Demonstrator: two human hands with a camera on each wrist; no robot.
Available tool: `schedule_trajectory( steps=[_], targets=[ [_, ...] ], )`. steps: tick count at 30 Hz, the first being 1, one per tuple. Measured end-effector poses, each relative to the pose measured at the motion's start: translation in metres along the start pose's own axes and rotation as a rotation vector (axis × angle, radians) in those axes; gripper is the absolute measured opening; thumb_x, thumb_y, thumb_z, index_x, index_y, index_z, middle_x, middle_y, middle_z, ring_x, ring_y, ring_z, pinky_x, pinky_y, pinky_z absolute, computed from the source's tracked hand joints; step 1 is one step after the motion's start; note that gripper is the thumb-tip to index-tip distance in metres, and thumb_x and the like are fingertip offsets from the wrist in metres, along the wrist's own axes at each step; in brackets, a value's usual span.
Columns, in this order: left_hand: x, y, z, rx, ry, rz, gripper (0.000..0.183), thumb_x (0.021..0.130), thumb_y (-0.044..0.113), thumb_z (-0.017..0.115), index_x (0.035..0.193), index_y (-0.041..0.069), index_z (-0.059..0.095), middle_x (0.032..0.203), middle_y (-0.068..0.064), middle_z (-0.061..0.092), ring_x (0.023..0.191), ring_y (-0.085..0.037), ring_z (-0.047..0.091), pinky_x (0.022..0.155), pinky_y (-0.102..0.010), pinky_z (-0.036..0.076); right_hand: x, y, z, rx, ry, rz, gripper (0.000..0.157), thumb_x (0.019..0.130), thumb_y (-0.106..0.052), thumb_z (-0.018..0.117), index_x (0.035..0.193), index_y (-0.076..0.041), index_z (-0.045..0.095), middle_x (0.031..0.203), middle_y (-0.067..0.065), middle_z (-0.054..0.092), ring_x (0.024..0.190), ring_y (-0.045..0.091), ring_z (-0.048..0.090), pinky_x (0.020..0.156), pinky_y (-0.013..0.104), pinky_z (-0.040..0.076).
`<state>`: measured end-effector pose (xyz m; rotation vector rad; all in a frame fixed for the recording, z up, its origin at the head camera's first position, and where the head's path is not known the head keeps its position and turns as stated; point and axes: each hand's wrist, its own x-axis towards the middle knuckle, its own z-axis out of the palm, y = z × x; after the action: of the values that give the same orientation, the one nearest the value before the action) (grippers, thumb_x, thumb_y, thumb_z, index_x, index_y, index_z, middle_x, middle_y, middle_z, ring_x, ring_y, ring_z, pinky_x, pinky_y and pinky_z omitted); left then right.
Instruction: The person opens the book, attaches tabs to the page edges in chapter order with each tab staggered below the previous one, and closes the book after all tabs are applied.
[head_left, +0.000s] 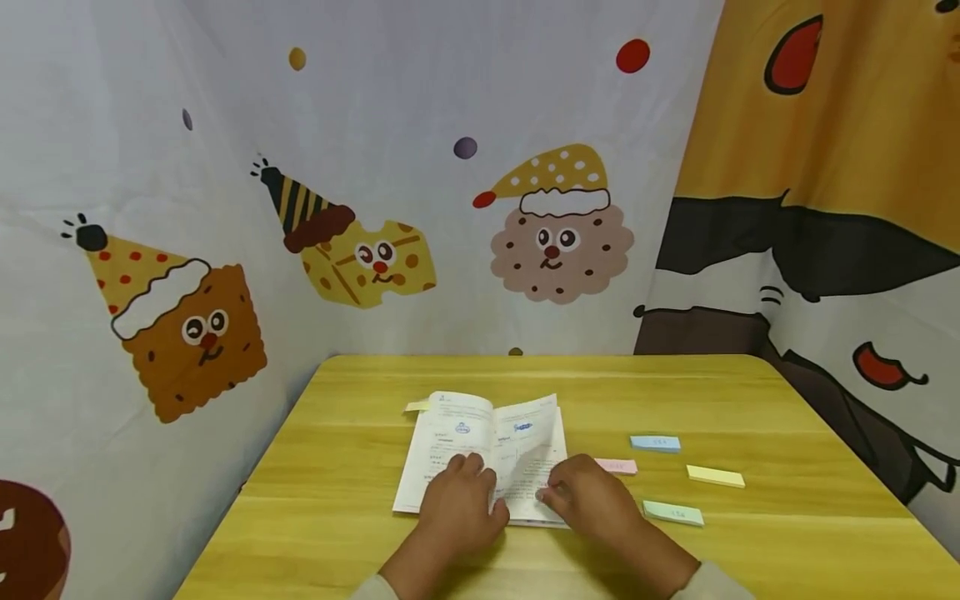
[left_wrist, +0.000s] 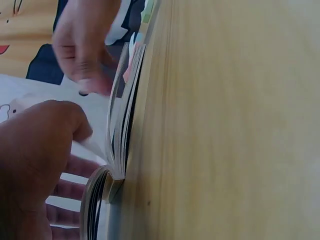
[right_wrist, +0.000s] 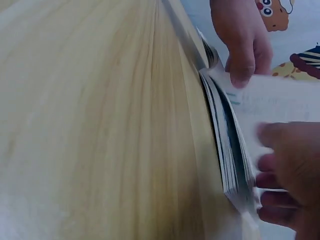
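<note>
An open book (head_left: 450, 467) with printed pages lies on the table; blue drawings mark both pages. My left hand (head_left: 461, 504) rests on the left page near the fold, its fingers spread in the left wrist view. Over the lower right page is my right hand (head_left: 588, 500), fingers loosely bent and blurred in the right wrist view (right_wrist: 295, 170). One right-hand page (head_left: 536, 425) stands partly raised and curved. A yellow tab (head_left: 417, 407) sticks out from the book's left edge. A pink sticky-note strip (head_left: 617, 467) lies just beyond my right hand.
On the wooden table (head_left: 322, 517), right of the book, lie a blue strip (head_left: 655, 443), a yellow strip (head_left: 716, 476) and a green strip (head_left: 673, 512). A cloth with cartoon figures (head_left: 562, 250) hangs behind the table's far edge.
</note>
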<state>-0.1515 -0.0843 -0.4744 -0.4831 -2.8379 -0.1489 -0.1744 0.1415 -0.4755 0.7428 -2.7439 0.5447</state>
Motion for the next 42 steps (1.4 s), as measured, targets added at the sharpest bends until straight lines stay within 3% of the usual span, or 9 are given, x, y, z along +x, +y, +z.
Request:
schedule_trajectory(
  steps=[8, 11, 13, 16, 19, 25, 30, 34, 42],
  targets=[
    [0.0, 0.0, 0.002, -0.169, 0.149, -0.23, 0.069, 0.091, 0.033, 0.058, 0.145, 0.006, 0.027, 0.107, -0.017, 0.059, 0.092, -0.027, 0.061, 0.062, -0.038, 0.052, -0.008, 0.01, -0.003, 0.041, -0.199, -0.196, 0.031, 0.076, -0.042, 0.075, 0.096, -0.019, 0.071, 0.11, -0.001, 0.064, 0.104, 0.018, 0.057, 0.09, 0.038, 0.045],
    [-0.003, -0.003, 0.002, -0.115, 0.262, -0.237, 0.085, 0.083, 0.015, 0.067, 0.15, 0.011, 0.015, 0.12, -0.022, 0.049, 0.105, -0.032, 0.054, 0.06, -0.032, 0.052, -0.009, 0.01, -0.008, 0.047, -0.225, -0.208, 0.027, 0.079, -0.041, 0.073, 0.097, -0.021, 0.071, 0.112, 0.0, 0.064, 0.105, 0.018, 0.057, 0.09, 0.039, 0.045],
    [-0.004, -0.006, 0.003, -0.039, 0.31, -0.221, 0.091, 0.077, 0.008, 0.068, 0.151, 0.017, 0.016, 0.132, -0.025, 0.038, 0.121, -0.038, 0.04, 0.077, -0.033, 0.051, -0.009, 0.01, -0.009, 0.031, -0.222, -0.228, 0.021, 0.082, -0.038, 0.07, 0.095, -0.021, 0.072, 0.11, -0.001, 0.065, 0.104, 0.018, 0.057, 0.089, 0.039, 0.046],
    [-0.002, -0.009, 0.0, 0.041, 0.289, -0.209, 0.087, 0.073, 0.006, 0.071, 0.148, 0.026, 0.03, 0.143, -0.024, 0.024, 0.135, -0.044, 0.016, 0.104, -0.045, 0.031, -0.006, 0.009, -0.009, 0.011, -0.213, -0.267, 0.014, 0.085, -0.028, 0.067, 0.093, -0.019, 0.074, 0.103, -0.004, 0.067, 0.103, 0.017, 0.059, 0.089, 0.04, 0.046],
    [0.001, -0.009, -0.002, 0.1, 0.222, -0.144, 0.066, 0.073, 0.006, 0.073, 0.132, 0.027, 0.053, 0.143, -0.017, 0.031, 0.136, -0.043, 0.014, 0.109, -0.055, 0.01, -0.002, 0.008, -0.009, -0.007, -0.179, -0.309, 0.014, 0.081, -0.015, 0.066, 0.091, -0.015, 0.076, 0.098, -0.004, 0.068, 0.099, 0.015, 0.061, 0.087, 0.038, 0.048],
    [0.0, -0.005, -0.002, 0.035, 0.088, -0.013, 0.015, 0.082, 0.023, 0.071, 0.095, 0.017, 0.069, 0.105, 0.0, 0.059, 0.104, -0.023, 0.051, 0.09, -0.039, 0.042, 0.0, 0.004, -0.004, -0.035, -0.095, -0.207, 0.012, 0.074, -0.01, 0.074, 0.078, -0.02, 0.068, 0.087, -0.012, 0.061, 0.082, 0.008, 0.057, 0.069, 0.028, 0.05],
    [-0.002, -0.001, -0.004, -0.069, 0.017, -0.04, 0.067, 0.078, 0.073, 0.049, 0.098, 0.011, 0.065, 0.104, 0.0, 0.056, 0.1, -0.021, 0.048, 0.088, -0.039, 0.041, 0.0, 0.001, 0.001, -0.064, 0.067, 0.012, 0.038, 0.062, -0.017, 0.085, 0.072, -0.023, 0.049, 0.081, -0.012, 0.044, 0.069, 0.007, 0.043, 0.048, 0.022, 0.038],
    [-0.001, 0.0, -0.005, -0.051, 0.015, -0.023, 0.08, 0.071, 0.082, 0.047, 0.099, 0.009, 0.063, 0.102, 0.0, 0.054, 0.097, -0.022, 0.046, 0.087, -0.039, 0.041, 0.002, -0.001, 0.003, -0.057, 0.149, 0.12, 0.037, 0.069, -0.032, 0.082, 0.066, -0.024, 0.045, 0.07, -0.012, 0.04, 0.06, 0.008, 0.039, 0.043, 0.023, 0.033],
    [-0.001, -0.001, -0.001, -0.057, 0.079, -0.097, 0.054, 0.082, 0.045, 0.056, 0.117, 0.005, 0.056, 0.105, -0.007, 0.058, 0.097, -0.024, 0.052, 0.08, -0.04, 0.046, -0.002, 0.0, 0.003, 0.003, -0.098, -0.137, 0.027, 0.081, -0.049, 0.068, 0.087, -0.022, 0.068, 0.094, -0.011, 0.061, 0.094, 0.011, 0.055, 0.08, 0.034, 0.047]
  ],
)
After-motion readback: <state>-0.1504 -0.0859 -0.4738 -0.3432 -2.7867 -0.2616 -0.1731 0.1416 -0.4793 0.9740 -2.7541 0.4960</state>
